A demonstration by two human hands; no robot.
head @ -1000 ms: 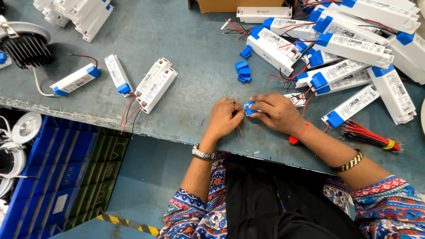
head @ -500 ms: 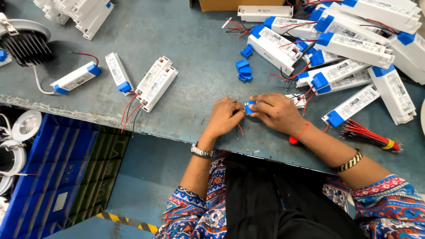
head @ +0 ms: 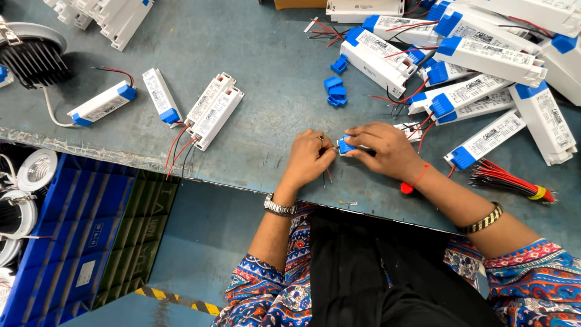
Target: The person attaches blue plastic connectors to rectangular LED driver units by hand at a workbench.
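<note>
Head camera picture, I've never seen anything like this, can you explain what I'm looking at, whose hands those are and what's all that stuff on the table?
The picture comes from a camera worn on a person's head, looking down, so the two bare hands belong to the wearer. No machine is involved.

The left hand, with a wristwatch, and the right hand, with a bangle further up the arm, meet over a small white box with a blue end cap. Both hands' fingers are on it; how tightly they grip is hard to tell.

On the grey table lie many similar white boxes, heaped at the upper right, with two joined ones to the left trailing thin wires. There are loose blue caps, a bundle of red wires and a round finned lamp part. Below the table edge stands a blue crate.
</note>
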